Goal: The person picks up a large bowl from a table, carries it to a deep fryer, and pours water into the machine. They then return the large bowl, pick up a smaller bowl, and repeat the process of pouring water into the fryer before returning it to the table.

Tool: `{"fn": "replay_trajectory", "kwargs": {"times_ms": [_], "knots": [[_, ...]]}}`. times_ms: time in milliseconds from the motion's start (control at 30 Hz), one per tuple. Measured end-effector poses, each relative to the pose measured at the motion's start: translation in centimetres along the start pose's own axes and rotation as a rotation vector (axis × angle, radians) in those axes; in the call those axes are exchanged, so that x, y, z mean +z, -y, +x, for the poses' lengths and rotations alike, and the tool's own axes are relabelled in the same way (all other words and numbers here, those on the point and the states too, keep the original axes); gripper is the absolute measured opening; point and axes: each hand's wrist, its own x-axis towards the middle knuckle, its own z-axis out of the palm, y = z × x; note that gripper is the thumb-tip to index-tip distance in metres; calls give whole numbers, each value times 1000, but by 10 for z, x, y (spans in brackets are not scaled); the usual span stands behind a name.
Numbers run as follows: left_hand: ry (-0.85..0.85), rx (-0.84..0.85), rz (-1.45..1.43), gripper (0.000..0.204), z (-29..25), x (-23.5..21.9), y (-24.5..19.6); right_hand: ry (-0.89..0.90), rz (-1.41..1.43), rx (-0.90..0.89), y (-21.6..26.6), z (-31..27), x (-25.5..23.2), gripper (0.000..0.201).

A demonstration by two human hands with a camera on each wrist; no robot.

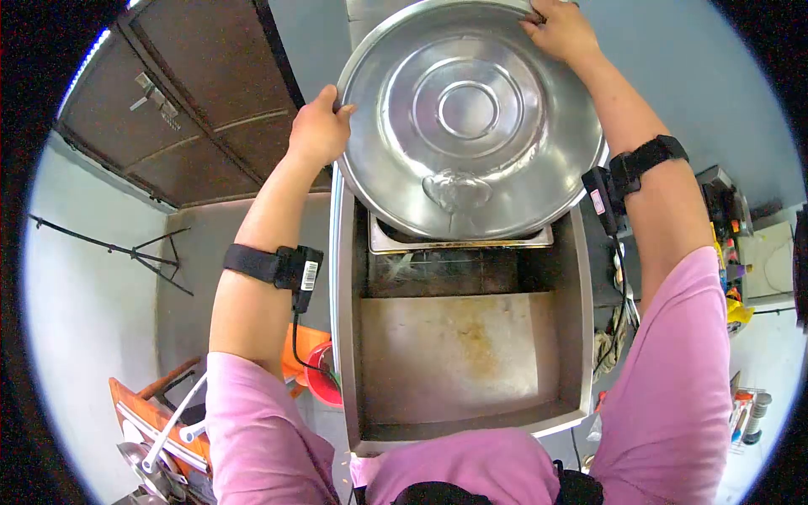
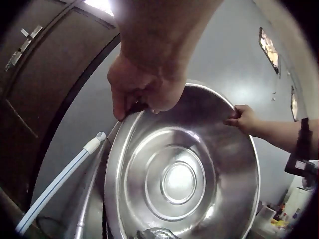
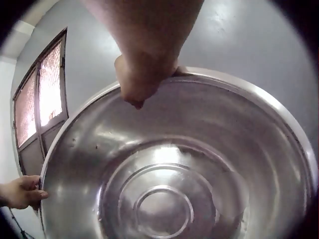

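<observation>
A large round steel basin point(image 1: 467, 109) is held tilted over the far part of a metal sink point(image 1: 454, 353), its inside facing the head camera. A little water point(image 1: 457, 192) lies at its near side. My left hand point(image 1: 321, 128) grips the rim at the left, its thumb on the inner side; the left wrist view shows that hand point(image 2: 144, 89) curled over the edge. My right hand point(image 1: 566, 32) grips the far right rim, and the right wrist view has it point(image 3: 142, 79) closed round the rim.
Under the basin, a steel tray edge point(image 1: 463, 246) spans the sink. A red bucket point(image 1: 323, 383) and an orange stool stand left of the sink. A hose point(image 2: 60, 179) shows in the left wrist view. Brown door point(image 1: 168, 93) at far left; bottles and packets at the right.
</observation>
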Motion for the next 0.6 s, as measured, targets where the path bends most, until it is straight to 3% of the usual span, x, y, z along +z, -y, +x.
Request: {"fn": "replay_trajectory", "kwargs": {"times_ms": [533,600], "knots": [[-47,-38,-18,25,-8,5,-5,-21,7,35,2,-4,4,19],[-75,11,-57,26,-15,3,-1,-130,7,19,5,-12,-3,18]]}}
